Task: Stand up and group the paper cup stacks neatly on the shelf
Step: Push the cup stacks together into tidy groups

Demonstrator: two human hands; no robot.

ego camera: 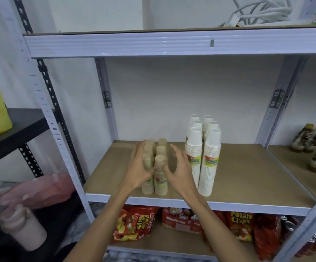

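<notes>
Brown cups point(160, 173), six stacks upright in two rows, stand near the shelf point(247, 178) front edge, left of centre. L hand point(138, 170) is spread flat vs the left row, touching it; not clenched. R hand point(179, 172) is released, fingers curled, just right of the brown group, maybe grazing the front stack. White cups point(208, 159), six taller stacks, stand just beside it, mid-shelf.

Tan shelf board point(247, 178) — brown cup stacks point(160, 174) upright, white cup stacks point(209, 161) beside them
</notes>
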